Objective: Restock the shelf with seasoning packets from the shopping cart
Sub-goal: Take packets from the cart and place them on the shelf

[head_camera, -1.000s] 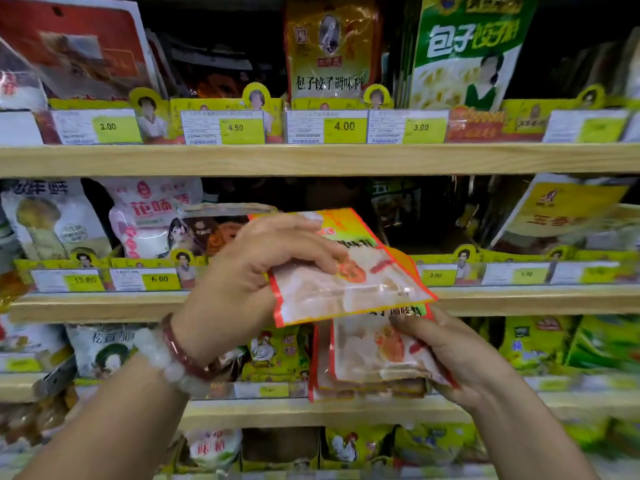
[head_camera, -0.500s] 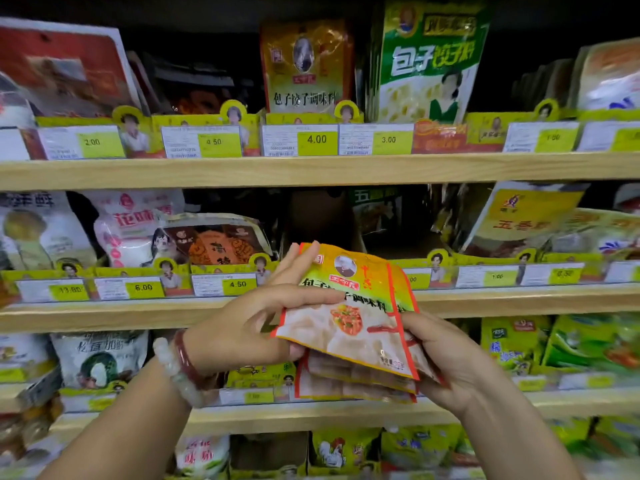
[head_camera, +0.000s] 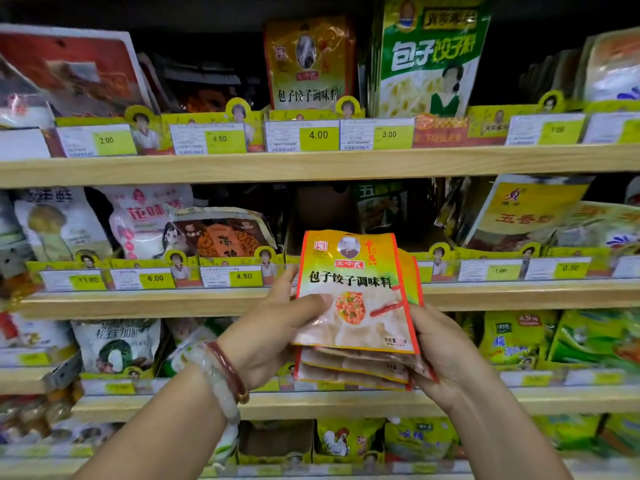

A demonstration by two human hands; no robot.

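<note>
Orange-and-yellow seasoning packets [head_camera: 353, 299], stacked as a small fanned bundle, held upright between both hands in front of the middle wooden shelf [head_camera: 145, 301]. Front packet face-on to the camera, printed with black characters and a dumpling picture; edges of further packets visible below and behind it at the lower right.

Left hand [head_camera: 277, 334]: positioned at the left edge of the bundle, palm toward the packets. Thumb laid across the front face of the top packet, remaining fingers behind it, one fingertip visible above the thumb at the packet's left edge. Gripping the bundle. Wrist raised from lower left, carrying a red bangle [head_camera: 228, 370] and a pale bead bracelet [head_camera: 211, 386] side by side.

Right hand [head_camera: 446, 355]: positioned at the right edge and lower right corner of the bundle, palm cupped against the packet sides, fingers curled behind and under the stack. Gripping the bundle. Forearm rising from lower right.

Bundle location: level with the middle shelf lip, directly in front of a dark gap [head_camera: 322, 216] in the row of goods, between a brown packet [head_camera: 221, 237] on the left and yellow-green display trays on the right. Not touching the shelf as far as visible.

Upper shelf [head_camera: 311, 164]: a matching gold-toned packet [head_camera: 308, 64] above a yellow price tag [head_camera: 318, 135] marked 4.00, beside a green-and-white bag [head_camera: 429, 57]. Yellow tags along each shelf edge.
</note>
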